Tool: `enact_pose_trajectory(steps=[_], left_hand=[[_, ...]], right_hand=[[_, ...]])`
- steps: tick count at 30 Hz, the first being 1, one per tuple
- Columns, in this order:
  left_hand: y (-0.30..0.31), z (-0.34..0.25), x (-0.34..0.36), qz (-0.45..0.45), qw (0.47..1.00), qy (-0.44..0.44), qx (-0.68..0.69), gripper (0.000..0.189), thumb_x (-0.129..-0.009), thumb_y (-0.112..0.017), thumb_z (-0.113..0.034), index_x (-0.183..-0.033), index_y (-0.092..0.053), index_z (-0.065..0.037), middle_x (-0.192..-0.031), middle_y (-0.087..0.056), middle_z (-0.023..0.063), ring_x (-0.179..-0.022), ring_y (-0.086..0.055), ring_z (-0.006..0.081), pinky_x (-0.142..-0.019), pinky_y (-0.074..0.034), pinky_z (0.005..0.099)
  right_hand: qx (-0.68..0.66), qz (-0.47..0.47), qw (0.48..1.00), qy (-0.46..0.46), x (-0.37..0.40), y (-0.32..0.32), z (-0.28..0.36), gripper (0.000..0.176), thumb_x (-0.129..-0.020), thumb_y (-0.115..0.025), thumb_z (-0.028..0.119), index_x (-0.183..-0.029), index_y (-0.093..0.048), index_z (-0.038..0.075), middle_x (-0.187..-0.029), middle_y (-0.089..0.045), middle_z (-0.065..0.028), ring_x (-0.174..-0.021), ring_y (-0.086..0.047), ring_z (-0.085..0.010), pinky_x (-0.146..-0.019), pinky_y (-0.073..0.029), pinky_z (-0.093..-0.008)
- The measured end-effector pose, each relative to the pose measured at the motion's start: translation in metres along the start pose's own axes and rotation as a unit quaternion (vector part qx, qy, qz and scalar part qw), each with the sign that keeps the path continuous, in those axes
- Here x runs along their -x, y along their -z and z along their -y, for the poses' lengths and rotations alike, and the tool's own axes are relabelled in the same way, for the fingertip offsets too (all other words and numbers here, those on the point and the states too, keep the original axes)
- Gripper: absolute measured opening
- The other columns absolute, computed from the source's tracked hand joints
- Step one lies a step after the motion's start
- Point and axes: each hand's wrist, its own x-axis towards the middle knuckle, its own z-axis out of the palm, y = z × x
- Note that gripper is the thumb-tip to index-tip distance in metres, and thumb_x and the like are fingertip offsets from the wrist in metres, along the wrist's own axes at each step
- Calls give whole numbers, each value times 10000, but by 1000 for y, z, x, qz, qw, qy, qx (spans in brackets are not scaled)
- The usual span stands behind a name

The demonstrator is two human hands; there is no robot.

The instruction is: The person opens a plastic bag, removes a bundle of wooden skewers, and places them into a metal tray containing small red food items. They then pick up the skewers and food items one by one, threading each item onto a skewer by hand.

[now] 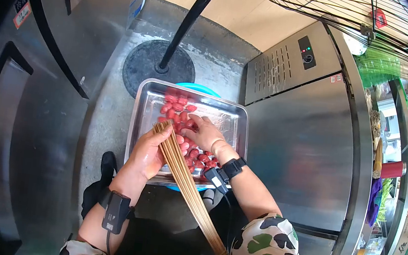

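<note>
My left hand [149,150] is wrapped round the upper end of a thick bundle of wooden skewers [187,186], which slants down toward my right sleeve. Red, glossy oval pieces [192,153] lie in a rectangular metal tray [137,115] below my hands. My right hand [204,134] reaches over the tray with bent fingers among the red pieces; whether its fingertips grip one is hard to make out. The tray rests above a blue round rim [198,88].
A black pole on a round base [135,67] stands behind the tray. Steel cabinets flank both sides, the right one [302,149] with a control panel. Shelves [398,165] with packages are at far right, and a wire rack [338,12] hangs above.
</note>
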Motion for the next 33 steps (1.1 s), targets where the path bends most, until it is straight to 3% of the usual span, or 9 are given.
enact_pose_trajectory(steps=[6, 14, 16, 21, 24, 28, 29, 32, 33], left_hand=[[6, -6, 5, -4, 999, -34, 14, 231, -909, -495, -220, -1078, -494, -63, -853, -595, 111, -826, -617, 286, -745, -521, 423], [0, -12, 11, -17, 999, -25, 27, 232, -903, -515, -249, -1039, -519, -62, -849, -595, 87, -834, -611, 272, -781, -507, 426], [0, -10, 10, -14, 1000, -18, 22, 232, -903, -514, -249, -1040, -518, -62, -855, -596, 91, -838, -611, 272, -783, -508, 431], [4, -6, 10, 1, 999, -35, 16, 216, -907, -503, -248, -1016, -514, -61, -873, -598, 101, -869, -608, 284, -795, -505, 439], [6, -12, 12, -13, 999, -45, 15, 211, -908, -500, -243, -1004, -510, -55, -882, -598, 109, -888, -603, 290, -805, -504, 441], [8, -13, 10, -30, 998, -47, 13, 196, -909, -499, -231, -1002, -507, -59, -882, -596, 115, -899, -600, 295, -807, -506, 448], [10, -12, 8, -16, 999, -48, 12, 188, -909, -498, -231, -1002, -509, -68, -885, -596, 116, -899, -600, 297, -807, -506, 454], [7, -12, 7, -15, 999, -41, 12, 176, -911, -493, -228, -996, -512, -75, -883, -595, 115, -891, -602, 296, -809, -505, 454], [8, -13, 6, -17, 999, -39, 8, 165, -917, -483, -226, -991, -503, -81, -880, -593, 115, -887, -603, 295, -814, -502, 453]], right_hand=[[8, -67, 995, -74, -13, 20, -14, 593, -794, -575, 401, -1259, -440, 59, -1206, -480, -235, -1128, -469, -377, -951, -391, -402], [52, 108, 987, -103, 84, 2, -89, 577, -757, -633, 230, -1251, -423, 19, -1144, -521, -235, -1085, -499, -372, -932, -401, -394], [53, 46, 978, -195, 95, -22, -73, 631, -741, -627, 136, -1296, -354, 15, -1172, -498, -233, -1112, -481, -367, -950, -395, -386], [-52, 55, 997, 2, 70, -38, -57, 642, -735, -615, 116, -1310, -337, 51, -1153, -515, -224, -1098, -490, -342, -939, -402, -363], [-57, 102, 992, -55, 56, 5, -27, 577, -726, -601, 156, -1255, -402, 40, -1174, -495, -252, -1081, -505, -366, -904, -428, -391], [95, -147, 975, -136, 23, -24, -81, 405, -742, -579, 170, -1132, -538, 67, -1006, -575, -216, -1016, -556, -342, -868, -448, -381], [47, -4, 995, -91, 9, -21, -88, 354, -740, -574, 148, -1085, -578, 67, -1031, -562, -231, -999, -559, -351, -869, -448, -384], [-141, 97, 985, -4, 8, -10, -26, 343, -722, -576, 103, -1062, -600, 64, -1065, -552, -220, -990, -554, -359, -874, -450, -392], [-81, 67, 994, 2, 2, -7, -9, 373, -714, -578, 87, -1086, -589, 71, -1079, -549, -207, -1003, -545, -354, -880, -445, -391]])
